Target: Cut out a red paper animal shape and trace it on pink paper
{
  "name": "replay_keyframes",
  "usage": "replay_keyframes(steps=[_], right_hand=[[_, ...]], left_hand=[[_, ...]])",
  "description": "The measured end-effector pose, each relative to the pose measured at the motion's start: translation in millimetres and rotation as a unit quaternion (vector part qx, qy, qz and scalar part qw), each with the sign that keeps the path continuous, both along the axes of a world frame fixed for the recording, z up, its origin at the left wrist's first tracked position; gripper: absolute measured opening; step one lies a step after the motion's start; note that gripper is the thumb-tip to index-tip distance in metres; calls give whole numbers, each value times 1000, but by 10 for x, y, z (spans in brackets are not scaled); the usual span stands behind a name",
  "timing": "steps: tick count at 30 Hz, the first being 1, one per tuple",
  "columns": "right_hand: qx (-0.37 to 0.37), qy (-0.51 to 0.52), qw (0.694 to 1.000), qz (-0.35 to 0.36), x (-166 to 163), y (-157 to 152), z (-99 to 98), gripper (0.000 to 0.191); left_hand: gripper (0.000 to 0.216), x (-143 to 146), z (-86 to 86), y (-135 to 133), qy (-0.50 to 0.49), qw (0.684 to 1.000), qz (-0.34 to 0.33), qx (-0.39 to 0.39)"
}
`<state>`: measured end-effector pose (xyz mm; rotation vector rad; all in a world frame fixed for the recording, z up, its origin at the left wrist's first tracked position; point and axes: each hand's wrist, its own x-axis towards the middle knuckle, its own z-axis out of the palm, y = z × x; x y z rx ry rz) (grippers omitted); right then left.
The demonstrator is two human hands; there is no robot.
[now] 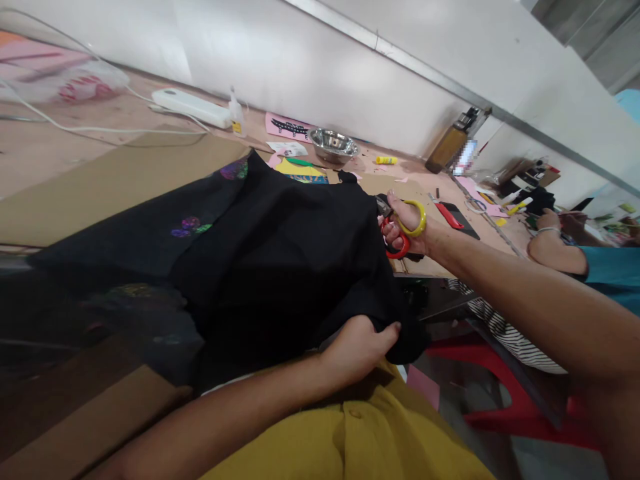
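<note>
A large black cloth (270,247) with small coloured prints lies over the table edge and onto my lap. My left hand (363,347) is closed on the cloth's near edge, pinching a fold. My right hand (407,227) grips scissors (403,233) with one yellow and one red handle loop; the blades point into the cloth's far right edge and are partly hidden by it.
A steel bowl (333,143), a white power strip (193,107), a glue bottle (236,117), pink paper (285,127) and a yellow marker (386,160) lie behind the cloth. Brown cardboard (115,177) sits under it. Another person's arm (555,250) rests at the right. A red stool (500,393) stands below.
</note>
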<state>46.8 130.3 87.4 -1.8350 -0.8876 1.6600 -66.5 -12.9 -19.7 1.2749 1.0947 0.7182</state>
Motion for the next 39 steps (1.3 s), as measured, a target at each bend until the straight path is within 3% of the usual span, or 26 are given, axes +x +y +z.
replay_keyframes(steps=[9,16,22,28,36,39], right_hand=[[-6,-7,1000,4,-27,178,27,64],[-8,-16,1000,-5,-4,249,69,59],[19,-45,999,-1,1,381,50,62],[-10,-22,999,-38,52,532,50,61],[-24,4,1000,-16,96,557,59,62],[2,-11,1000,-7,80,564,59,64]], left_hand=[[26,1,-19,-41,-22,999,6,-24],[30,-37,-41,-39,-56,998,6,25],[33,-64,-82,-63,-49,998,13,-28],[36,-122,-93,-63,-82,997,1,-15],[31,-196,-142,-107,-78,993,22,-85],[29,-211,-120,-114,-84,993,19,-75]])
